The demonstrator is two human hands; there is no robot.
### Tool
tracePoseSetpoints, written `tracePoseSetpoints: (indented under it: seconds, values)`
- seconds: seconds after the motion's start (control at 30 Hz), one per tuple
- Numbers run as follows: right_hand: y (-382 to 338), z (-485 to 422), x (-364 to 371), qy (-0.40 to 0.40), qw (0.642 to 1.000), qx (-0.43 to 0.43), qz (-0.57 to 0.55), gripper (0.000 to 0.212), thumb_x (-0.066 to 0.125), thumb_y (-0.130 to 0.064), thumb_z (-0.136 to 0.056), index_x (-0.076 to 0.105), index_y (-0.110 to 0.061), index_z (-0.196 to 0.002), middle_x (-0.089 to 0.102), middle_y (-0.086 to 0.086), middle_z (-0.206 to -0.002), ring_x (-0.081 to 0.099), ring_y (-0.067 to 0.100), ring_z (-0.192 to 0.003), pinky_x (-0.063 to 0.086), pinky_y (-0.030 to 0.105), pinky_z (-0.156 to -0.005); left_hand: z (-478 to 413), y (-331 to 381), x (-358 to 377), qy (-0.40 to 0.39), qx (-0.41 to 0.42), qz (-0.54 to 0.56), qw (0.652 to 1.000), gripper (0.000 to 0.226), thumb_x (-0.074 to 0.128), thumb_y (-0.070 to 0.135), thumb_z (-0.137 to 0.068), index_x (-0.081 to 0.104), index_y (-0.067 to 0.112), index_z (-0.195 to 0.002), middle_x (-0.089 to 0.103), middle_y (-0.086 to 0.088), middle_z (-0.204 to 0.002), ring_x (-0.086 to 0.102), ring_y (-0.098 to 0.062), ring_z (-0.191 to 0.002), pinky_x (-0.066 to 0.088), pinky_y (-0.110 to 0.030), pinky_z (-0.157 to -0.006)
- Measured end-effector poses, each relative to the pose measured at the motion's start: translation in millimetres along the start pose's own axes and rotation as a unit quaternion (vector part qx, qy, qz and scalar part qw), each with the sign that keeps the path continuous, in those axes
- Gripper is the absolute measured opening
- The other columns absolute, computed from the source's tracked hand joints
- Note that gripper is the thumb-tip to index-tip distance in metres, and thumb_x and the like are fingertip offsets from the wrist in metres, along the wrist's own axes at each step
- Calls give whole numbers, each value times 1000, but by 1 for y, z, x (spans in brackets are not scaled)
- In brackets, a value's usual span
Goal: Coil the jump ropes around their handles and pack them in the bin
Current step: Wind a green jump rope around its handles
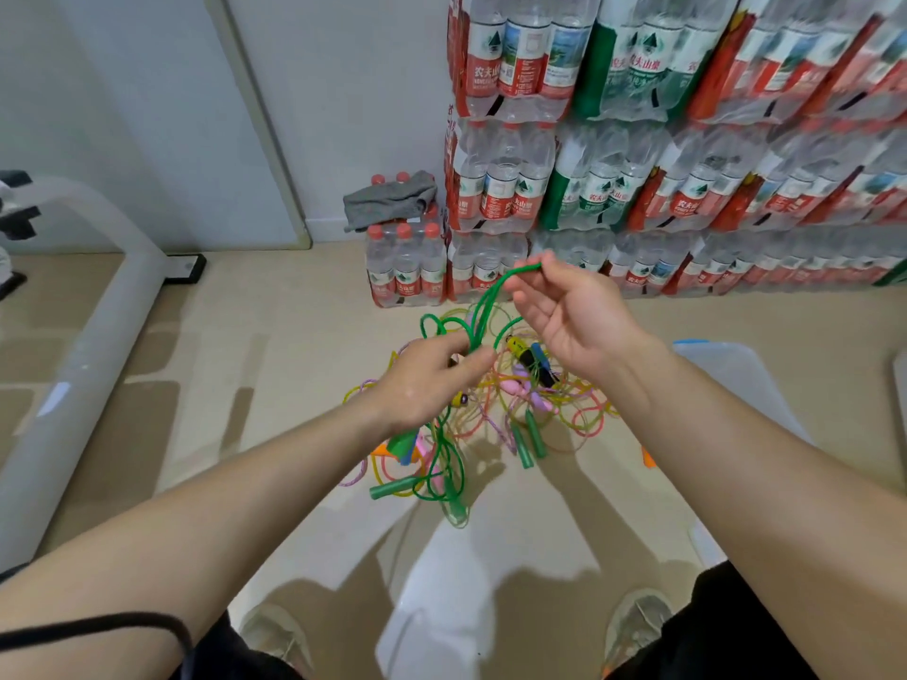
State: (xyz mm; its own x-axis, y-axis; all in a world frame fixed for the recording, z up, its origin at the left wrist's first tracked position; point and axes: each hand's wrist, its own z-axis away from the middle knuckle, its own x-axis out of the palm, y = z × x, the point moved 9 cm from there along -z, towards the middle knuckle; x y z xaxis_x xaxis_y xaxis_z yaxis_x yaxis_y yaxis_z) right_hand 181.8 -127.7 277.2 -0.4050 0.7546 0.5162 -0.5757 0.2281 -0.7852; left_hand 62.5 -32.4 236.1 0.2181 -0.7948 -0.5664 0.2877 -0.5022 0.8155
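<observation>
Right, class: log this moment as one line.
green rope: held above pile | left hand: pinches it low | right hand: pinches its loop high | rope pile: tangled on floor

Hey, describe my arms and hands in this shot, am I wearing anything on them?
The left forearm and right forearm are bare, no sleeves in view. The left hand and right hand carry no gloves, rings or watch that show. One thin black cord loops across the left forearm near the elbow.

Uncoiled green jump rope [491,294], looped up above tangled many-coloured rope pile [520,385] on floor [275,336].
</observation>
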Motion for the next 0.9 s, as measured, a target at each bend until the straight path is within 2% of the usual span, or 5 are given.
tracePoseSetpoints:
  seconds: [0.2, 0.3, 0.43, 0.6, 0.9]
  values:
    - [-1, -3, -32, 76, 991, 15, 110, 27, 43, -17, -105, 65, -1, -102, 76, 11, -80, 75, 24, -72, 61, 34, -62, -6, 10, -17, 42, -37, 166, 985, 21, 46, 16, -106, 61, 7, -95, 72, -11, -106, 74, -26, -87, 52, -24, -53]
    - [27, -3, -30, 26, 928, 44, 369, 21, 50, 2, -87, 68, -5, -95, 75, 3, -75, 69, 20, -66, 57, 44, -74, -10, 20, -29, 69, -58, 276, 957, 21, 42, 18, -108, 57, 11, -94, 74, -8, -99, 76, -24, -84, 36, -18, -39]
    - [83, 8, -3, -182, 822, 91, 531, 30, 54, 4, -88, 72, -18, -97, 70, -16, -89, 58, -6, -75, 44, 14, -67, -13, 25, -39, 96, -77, 381, 916, 22, 41, 19, -108, 56, 10, -94, 75, -5, -92, 76, -21, -75, 34, -17, -38]
    - [100, -11, -35, -156, 762, 66, 625, 17, 60, -13, -93, 67, -20, -79, 72, 8, -98, 67, 26, -98, 51, 38, -93, -15, 14, -62, 149, -86, 386, 906, 22, 39, 19, -109, 53, 13, -93, 75, -2, -85, 76, -16, -71, 35, -16, -38]
    - [54, -12, -26, -62, 914, 65, 396, 15, 48, -7, -103, 60, -14, -97, 72, 5, -83, 68, 21, -64, 57, 31, -56, -16, -30, -85, 204, -90, 185, 957, 15, 47, 18, -106, 54, 6, -110, 70, -8, -96, 74, -19, -81, 39, -17, -40]
